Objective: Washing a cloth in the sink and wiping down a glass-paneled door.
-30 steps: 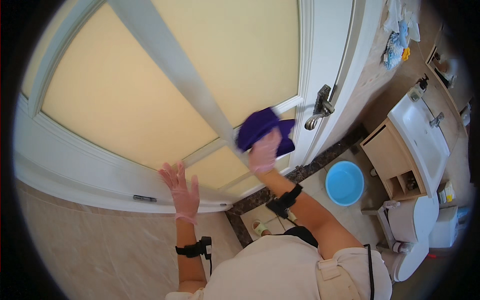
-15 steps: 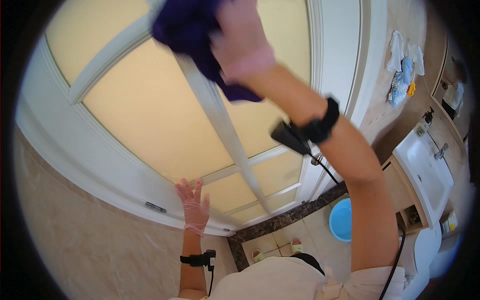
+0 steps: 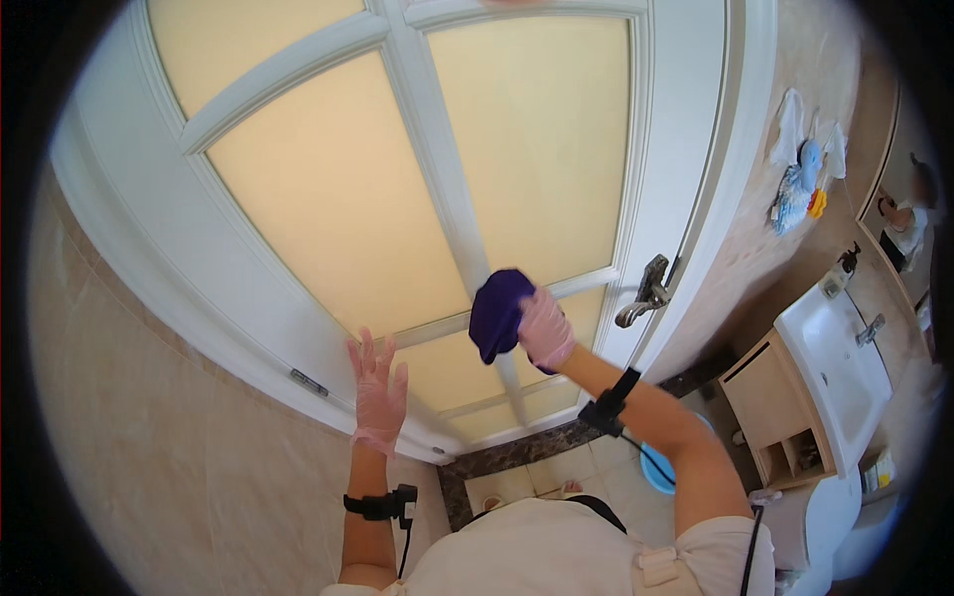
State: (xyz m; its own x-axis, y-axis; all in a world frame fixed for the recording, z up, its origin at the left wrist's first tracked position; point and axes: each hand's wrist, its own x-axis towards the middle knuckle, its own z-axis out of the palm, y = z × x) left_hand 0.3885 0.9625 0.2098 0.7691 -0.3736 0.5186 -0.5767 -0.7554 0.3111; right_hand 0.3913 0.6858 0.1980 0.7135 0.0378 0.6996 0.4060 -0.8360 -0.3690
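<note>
A white door [image 3: 447, 189] with frosted, cream-coloured panes stands in front of me. My right hand [image 3: 548, 332], in a thin pink glove, is closed on a bunched dark purple cloth [image 3: 497, 316]. That cloth lies over the crossing of the door's bars, left of and a little below the metal door handle [image 3: 644, 292]. My left hand [image 3: 380, 389], gloved alike, has its fingers spread and holds nothing. It is at the door's lower left, by the frame; whether it touches the door I cannot tell.
At right a white washbasin [image 3: 833, 353] tops a wooden cabinet, with a soap bottle [image 3: 837, 283] beside it. A blue basin [image 3: 656, 469] stands on the tiled floor, partly behind my right arm. Small cloths [image 3: 792, 199] hang on the right wall. Marble wall [image 3: 229, 447] lies at left.
My right hand has come down with the purple cloth from the door's upper part to its lower middle, uncovering the handle. The left hand stays nearly in place, fingers still spread.
</note>
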